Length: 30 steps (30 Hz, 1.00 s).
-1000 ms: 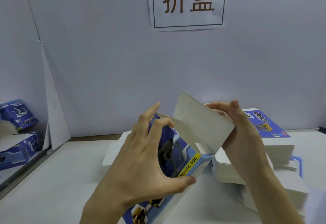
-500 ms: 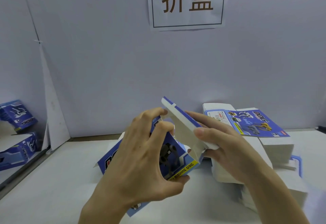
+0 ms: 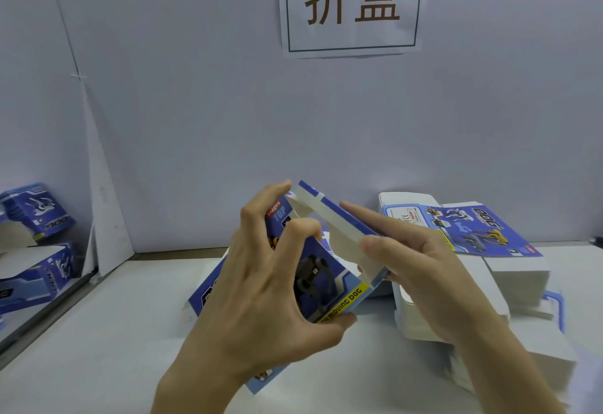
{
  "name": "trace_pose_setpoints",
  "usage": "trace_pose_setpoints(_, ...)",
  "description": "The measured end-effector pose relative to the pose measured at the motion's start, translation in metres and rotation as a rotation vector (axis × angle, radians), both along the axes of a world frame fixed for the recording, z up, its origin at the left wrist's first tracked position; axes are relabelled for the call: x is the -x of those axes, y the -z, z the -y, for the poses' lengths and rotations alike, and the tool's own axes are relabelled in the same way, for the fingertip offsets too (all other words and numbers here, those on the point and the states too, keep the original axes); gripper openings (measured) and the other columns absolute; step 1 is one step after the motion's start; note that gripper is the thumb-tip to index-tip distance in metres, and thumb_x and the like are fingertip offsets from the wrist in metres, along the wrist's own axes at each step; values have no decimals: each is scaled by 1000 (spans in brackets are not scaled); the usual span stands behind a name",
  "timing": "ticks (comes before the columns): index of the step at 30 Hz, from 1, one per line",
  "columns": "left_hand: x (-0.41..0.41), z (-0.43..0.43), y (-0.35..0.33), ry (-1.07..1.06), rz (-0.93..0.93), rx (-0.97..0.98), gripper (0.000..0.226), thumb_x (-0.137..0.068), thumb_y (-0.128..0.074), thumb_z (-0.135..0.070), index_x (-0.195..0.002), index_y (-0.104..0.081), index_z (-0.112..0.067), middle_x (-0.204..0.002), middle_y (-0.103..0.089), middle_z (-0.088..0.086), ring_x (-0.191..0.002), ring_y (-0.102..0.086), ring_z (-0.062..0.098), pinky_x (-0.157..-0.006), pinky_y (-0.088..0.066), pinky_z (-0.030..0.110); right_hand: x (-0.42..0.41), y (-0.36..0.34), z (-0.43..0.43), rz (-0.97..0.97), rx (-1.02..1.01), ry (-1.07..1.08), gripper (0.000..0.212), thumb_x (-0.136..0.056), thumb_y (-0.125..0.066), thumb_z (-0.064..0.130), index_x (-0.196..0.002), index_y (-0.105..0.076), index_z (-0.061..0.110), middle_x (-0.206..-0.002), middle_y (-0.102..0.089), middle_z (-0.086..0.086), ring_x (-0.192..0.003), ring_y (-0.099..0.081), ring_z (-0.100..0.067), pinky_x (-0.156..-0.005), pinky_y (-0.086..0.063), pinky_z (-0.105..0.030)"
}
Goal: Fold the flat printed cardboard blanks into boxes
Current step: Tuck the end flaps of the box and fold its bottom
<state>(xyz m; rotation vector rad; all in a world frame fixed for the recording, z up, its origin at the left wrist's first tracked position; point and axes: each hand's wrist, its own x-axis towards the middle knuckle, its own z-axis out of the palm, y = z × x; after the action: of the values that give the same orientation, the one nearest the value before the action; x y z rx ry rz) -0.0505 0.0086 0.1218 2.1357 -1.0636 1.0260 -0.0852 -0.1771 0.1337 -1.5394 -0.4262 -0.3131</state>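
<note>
The left hand [image 3: 261,289] is gripping the half-formed toy-dog box [image 3: 321,270] above the counter [image 3: 98,332]; the right hand [image 3: 411,257], fingers straight, is pressing its end flap [image 3: 339,231] down. Uneven pressure could crease it.

Half-folded box [image 3: 321,278]: thin cardboard, printed blue outside with a slight sheen, plain matt off-white inside on the raised flap [image 3: 329,227]. Stack of flat blanks [image 3: 509,270]: same card, raw white edges, top sheet [image 3: 479,227] printed and smooth. Finished boxes [image 3: 36,244] at far left: printed card, faintly glossy. Tabletop [image 3: 98,332]: smooth, matt, pale grey-white. Wall [image 3: 195,103]: flat matt sheeting, lightly creased near the left corner. Sign [image 3: 350,6]: plain white paper, matt, printed in brown. Held by bare skin of left hand [image 3: 267,293] and right hand [image 3: 421,270].
</note>
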Motion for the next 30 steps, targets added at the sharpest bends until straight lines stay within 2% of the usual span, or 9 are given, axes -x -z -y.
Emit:
trace_pose_setpoints(5, 2, 3, -1, 13, 5, 6, 73, -58, -66, -64, -115, -40, -27, -145, -17, 1, -122, -40, 12, -77, -56, 34, 0, 4, -10, 51, 97, 147, 42, -73, -64, 25, -111, -72, 40, -126, -62, 14, -108, -65, -7, -81, -58, -28)
trace_pose_setpoints(10, 4, 2, -3, 67, -13, 62, 90, -56, -71, -60, -132, -32, -31, -147, -19, -3, -129, -35, 1, -85, -54, 36, 10, 1, -6, 118, 452, 195, 50, -72, -64, 65, -119, -49, 68, -131, -30, 35, -123, -32, 20, -85, -43, -4)
trace_pose_setpoints(13, 6, 6, -4, 61, -45, 91, 99, -57, -69, -66, -141, -25, -35, -148, -19, -5, -132, -35, 7, -86, -55, 38, 10, 2, 0, 218, 568, 244, 68, -63, -69, 61, -125, -44, 66, -123, -31, 27, -125, -37, 6, -91, -45, -10)
trace_pose_setpoints(16, 3, 5, -7, 112, -61, 180, 92, -66, -65, -66, -143, -25, -37, -144, -26, -9, -132, -30, -5, -95, -46, 14, 2, 4, 2, 319, 295, 256, 50, -65, -82, 36, -112, -67, 43, -114, -56, 5, -108, -61, -13, -87, -54, -32)
trace_pose_setpoints(18, -1, -4, -9, 158, -124, 290, 81, -72, -65, -60, -142, -30, -41, -137, -34, -22, -127, -38, -7, -91, -41, 5, -2, 5, 5, 317, 26, 235, 38, -61, -82, 36, -97, -70, 32, -98, -71, -2, -89, -70, -16, -78, -57, -34)
trace_pose_setpoints(20, -4, -14, -10, 256, -276, 400, 68, -72, -67, -54, -135, -40, -48, -131, -49, -24, -117, -54, 3, -85, -49, 16, -4, 6, 7, 272, -148, 155, 29, -63, -80, 37, -90, -72, 30, -87, -74, 1, -78, -71, -14, -67, -57, -27)
trace_pose_setpoints(22, -3, -16, -10, 432, -504, 484, 54, -70, -73, -53, -120, -55, -47, -118, -65, -7, -103, -66, 18, -78, -56, 33, -5, 8, 4, 201, -227, 47, 17, -69, -73, 32, -86, -72, 29, -85, -75, 0, -75, -72, -16, -61, -56, -24)
trace_pose_setpoints(25, 1, -6, -3, 671, -769, 729, 37, -68, -77, -36, -102, -63, -32, -98, -72, 5, -74, -73, 25, -54, -57, 31, -8, 13, -7, 108, -311, -7, 8, -76, -69, 26, -84, -70, 24, -87, -73, -9, -74, -72, -23, -60, -58, -29)
trace_pose_setpoints(30, 2, 4, -2, 645, -786, 918, 19, -74, -60, -13, -81, -68, -28, -82, -73, 2, -61, -70, 21, -48, -54, 26, -8, 15, -14, 70, -335, -12, 7, -80, -64, 24, -87, -63, 21, -86, -66, -19, -73, -67, -30, -61, -55, -32)
